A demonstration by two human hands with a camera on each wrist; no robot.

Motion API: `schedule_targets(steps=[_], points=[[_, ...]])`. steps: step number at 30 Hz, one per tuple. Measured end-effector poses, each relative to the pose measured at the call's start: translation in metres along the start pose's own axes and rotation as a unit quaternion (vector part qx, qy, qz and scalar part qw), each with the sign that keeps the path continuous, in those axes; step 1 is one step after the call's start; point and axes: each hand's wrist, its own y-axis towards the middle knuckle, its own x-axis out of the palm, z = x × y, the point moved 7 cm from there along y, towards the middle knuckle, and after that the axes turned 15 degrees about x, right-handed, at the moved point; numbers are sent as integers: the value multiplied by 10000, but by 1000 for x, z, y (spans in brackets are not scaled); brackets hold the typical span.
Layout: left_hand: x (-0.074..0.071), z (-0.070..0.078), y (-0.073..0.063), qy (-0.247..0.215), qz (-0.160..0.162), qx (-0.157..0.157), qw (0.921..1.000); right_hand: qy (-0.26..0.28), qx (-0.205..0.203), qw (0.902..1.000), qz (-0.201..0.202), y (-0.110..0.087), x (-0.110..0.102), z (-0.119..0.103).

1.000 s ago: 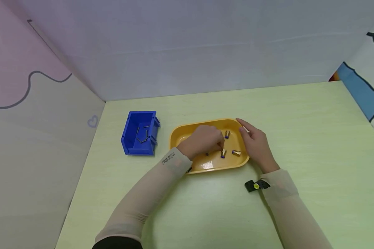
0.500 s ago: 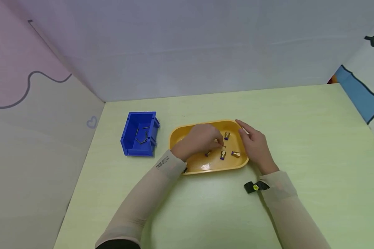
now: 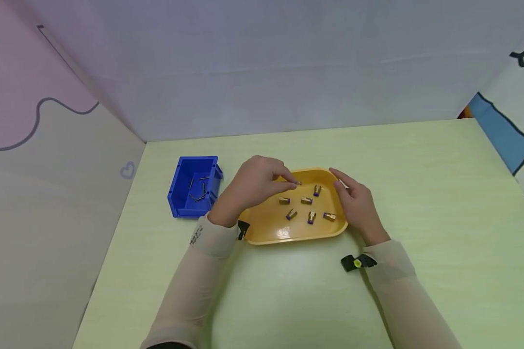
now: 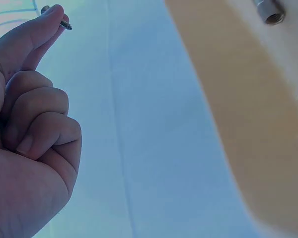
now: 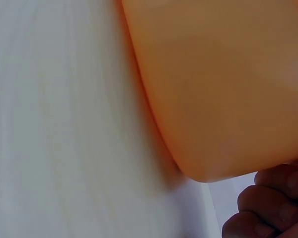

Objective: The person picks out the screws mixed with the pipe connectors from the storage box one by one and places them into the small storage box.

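My left hand (image 3: 262, 182) pinches a small screw (image 4: 65, 24) between thumb and index finger, its other fingers folded into the palm. In the head view it hovers over the far left part of a yellow tray (image 3: 262, 236). Several brass fittings with blue collars, such as one fitting (image 3: 306, 200), lie loose on the tray floor. My right hand (image 3: 359, 206) holds the tray's right end, thumb at the rim; in the right wrist view its curled fingers (image 5: 268, 203) are beside the tray's orange-looking wall (image 5: 218, 124).
A blue parts bin (image 3: 195, 213) with several thin screws (image 3: 196, 198) inside stands left of the tray, close to my left forearm. The pale table (image 3: 419, 184) meets a fabric wall at the back and left.
My left hand has come up from among the fittings and moved left and away from me, carrying the screw. More fittings show in the tray. My right hand stays at the rim.
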Motion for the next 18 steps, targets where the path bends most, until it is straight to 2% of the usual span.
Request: schedule_targets(steps=[4, 9, 12, 18], points=[[-24, -6, -18, -150, 768, 33, 9969, 64, -14, 10000, -42, 0, 1, 0], [-50, -16, -42, -277, 1597, -36, 9868, 81, -22, 10000, -43, -1, 1, -1], [-61, -25, -56, -294, 1907, -251, 9809, 82, -6, 10000, -20, -1, 0, -2], [-71, -46, -82, -426, 2359, -1010, 9656, 101, -32, 9999, -14, -2, -1, -3]])
